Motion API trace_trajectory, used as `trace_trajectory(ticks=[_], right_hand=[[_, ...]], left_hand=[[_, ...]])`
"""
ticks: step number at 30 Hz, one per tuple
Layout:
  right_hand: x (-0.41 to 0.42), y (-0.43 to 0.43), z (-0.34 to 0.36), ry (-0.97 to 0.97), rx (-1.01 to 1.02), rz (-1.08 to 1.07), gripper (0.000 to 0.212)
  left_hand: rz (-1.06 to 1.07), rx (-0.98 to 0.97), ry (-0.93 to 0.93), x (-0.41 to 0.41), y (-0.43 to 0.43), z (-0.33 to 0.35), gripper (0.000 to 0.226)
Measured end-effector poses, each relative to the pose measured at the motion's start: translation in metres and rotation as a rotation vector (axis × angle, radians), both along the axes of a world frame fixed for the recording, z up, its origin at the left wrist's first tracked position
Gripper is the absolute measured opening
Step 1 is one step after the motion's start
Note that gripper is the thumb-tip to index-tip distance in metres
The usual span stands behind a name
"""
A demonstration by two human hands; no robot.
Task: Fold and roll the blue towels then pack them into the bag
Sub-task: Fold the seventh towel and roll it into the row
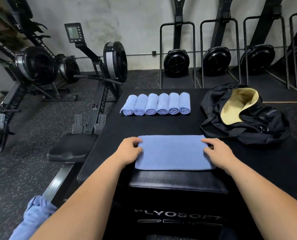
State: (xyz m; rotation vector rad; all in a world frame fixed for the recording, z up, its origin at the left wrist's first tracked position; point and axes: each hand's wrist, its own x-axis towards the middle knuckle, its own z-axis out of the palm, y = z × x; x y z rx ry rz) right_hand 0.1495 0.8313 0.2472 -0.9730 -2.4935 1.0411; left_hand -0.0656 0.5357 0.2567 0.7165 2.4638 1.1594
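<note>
Our left hand (130, 149) pinches the left short edge of a folded flat blue cloth towel (173, 153), and our right hand (217, 151) pinches its right edge, fingertips partly hidden. The towel lies near us on a black padded box (161, 126). Behind it are six rolled blue towels (155, 104) in a row, and beside them a black fabric bag with yellow lining (248, 122), open. Crumpled blue cloth (35, 215) sits lower left, cut off by our arm. Black rowing machines (99, 66) stand to the left.
</note>
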Motion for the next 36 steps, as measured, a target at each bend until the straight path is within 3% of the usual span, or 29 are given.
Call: trace_trajectory(ticks=[12,21,27,31,33,36], right_hand=[[0.01,-0.002,-0.017,0.205,-0.175,-0.111,0.045],[0.004,-0.005,-0.017,0.15,-0.06,-0.11,0.045],[0.0,-0.014,-0.03,0.158,0.113,-0.129,0.045],[-0.017,-0.034,-0.026,-0.031,0.396,-0.232,0.046],[-0.038,-0.053,-0.02,-0.105,0.476,-0.065,0.048],[-0.064,-0.074,-0.022,-0.292,0.467,0.316,0.064]], left_hand=[[-0.067,0.094,-0.095,0.006,-0.008,-0.017,0.067],[-0.073,-0.004,-0.062,0.004,-0.006,-0.018,0.072],[-0.002,-0.119,0.082,0.011,0.002,-0.023,0.074],[-0.005,-0.169,0.444,0.032,0.018,-0.019,0.067],[-0.135,-0.207,0.54,0.043,0.039,-0.018,0.062],[-0.262,-0.398,0.512,0.049,0.064,-0.027,0.069]])
